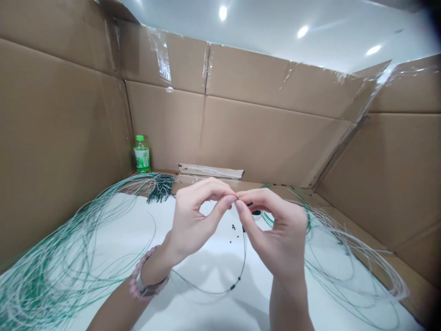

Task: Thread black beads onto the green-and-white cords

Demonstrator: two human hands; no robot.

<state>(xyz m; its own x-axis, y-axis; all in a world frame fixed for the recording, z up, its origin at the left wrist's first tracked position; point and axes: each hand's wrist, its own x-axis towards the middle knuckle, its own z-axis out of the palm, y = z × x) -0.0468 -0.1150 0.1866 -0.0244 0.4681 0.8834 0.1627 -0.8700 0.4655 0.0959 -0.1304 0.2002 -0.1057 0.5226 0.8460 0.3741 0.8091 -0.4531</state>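
My left hand (200,220) and my right hand (279,230) meet fingertip to fingertip near the middle of the view, both in a pinch. Between them is a small dark piece, mostly hidden by the fingers. A thin wire (245,257) with small black parts on it hangs below my right hand and curves left over the white surface (206,312). Several tiny black bits (233,226) lie on that surface below the fingertips. Behind my right fingers, a small container (257,213) with dark contents is partly hidden.
Green and white wires (44,276) are heaped at left, with dark ends (161,187) bunched behind. More loose wires (372,257) curl at right. A green bottle (142,155) stands in the back left corner. Cardboard walls (268,138) enclose the surface; a narrow strip (211,171) lies at the back.
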